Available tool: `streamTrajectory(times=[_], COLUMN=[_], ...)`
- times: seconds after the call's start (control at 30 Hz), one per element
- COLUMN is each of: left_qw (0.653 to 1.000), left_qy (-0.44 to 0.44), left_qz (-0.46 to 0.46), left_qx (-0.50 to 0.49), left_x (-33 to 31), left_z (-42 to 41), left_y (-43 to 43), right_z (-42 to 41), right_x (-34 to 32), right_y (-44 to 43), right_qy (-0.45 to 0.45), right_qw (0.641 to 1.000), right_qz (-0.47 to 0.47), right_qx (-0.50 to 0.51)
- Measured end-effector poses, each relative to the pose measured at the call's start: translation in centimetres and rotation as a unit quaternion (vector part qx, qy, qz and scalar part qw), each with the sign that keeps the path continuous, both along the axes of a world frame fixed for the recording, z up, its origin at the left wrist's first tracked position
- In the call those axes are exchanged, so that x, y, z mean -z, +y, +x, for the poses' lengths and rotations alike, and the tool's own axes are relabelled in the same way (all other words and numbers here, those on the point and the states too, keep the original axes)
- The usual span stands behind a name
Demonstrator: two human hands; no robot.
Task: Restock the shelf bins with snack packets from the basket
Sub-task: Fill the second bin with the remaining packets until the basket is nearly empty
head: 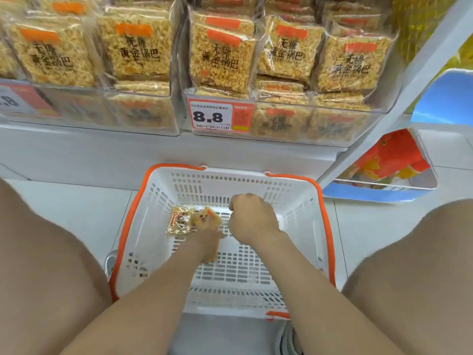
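A white basket with an orange rim sits on the floor between my knees, below the shelf. Two snack packets of yellow puffed-rice cake lie at its back left; the rest of its floor shows only slots. My left hand, blurred, reaches in and closes on the nearer packet. My right hand is beside it, its back facing up and fingers curled, with nothing visible in it. Above, two clear shelf bins hold several matching packets standing in rows.
A red price tag reading 8.8 hangs on the right bin's front. A slanted white shelf upright runs down the right. Past it, a blue-edged tray holds orange packets. My bare knees flank the basket on white floor tiles.
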State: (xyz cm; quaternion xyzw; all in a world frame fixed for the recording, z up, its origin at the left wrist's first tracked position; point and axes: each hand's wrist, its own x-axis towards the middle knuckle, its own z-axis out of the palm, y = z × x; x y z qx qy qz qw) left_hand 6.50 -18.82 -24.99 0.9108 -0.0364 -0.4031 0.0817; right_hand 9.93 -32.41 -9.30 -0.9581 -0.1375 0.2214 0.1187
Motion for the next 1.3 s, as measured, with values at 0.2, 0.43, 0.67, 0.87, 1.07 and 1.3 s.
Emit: streamTrajectory(times=[0.2, 0.43, 0.67, 0.87, 1.07, 1.3], left_qw=[0.997, 0.971, 0.92, 0.865, 0.851, 0.832], left_qy=[-0.055, -0.189, -0.292, -0.339, -0.396, -0.422], left_qz=[-0.021, 0.018, -0.067, -0.274, -0.311, -0.338], left_qx=[-0.04, -0.148, -0.253, -0.247, -0.149, -0.127], left_x=[2.7, 2.0, -3.0, -9.9, -14.0, -18.1], left_z=[-0.2, 0.9, 0.7, -0.4, -3.2, -3.6], left_y=[1.0, 2.6, 1.8, -0.5, -3.1, -2.6], right_z=[0.9, 1.0, 0.6, -0.1, -1.1, -1.7], right_x=[0.1, -0.5, -0.9, -1.3, -4.6, -8.0], right_y=[0.3, -0.6, -2.3, -3.5, -4.5, -4.9], right_qy=[0.005, 0.008, 0.01, 0.1, 0.184, 0.084], right_qw=[0.999, 0.999, 0.997, 0.931, 0.827, 0.903], right_qz=[0.029, 0.036, 0.038, 0.215, 0.392, 0.376], right_qx=[0.015, 0.033, 0.062, 0.276, 0.359, 0.192])
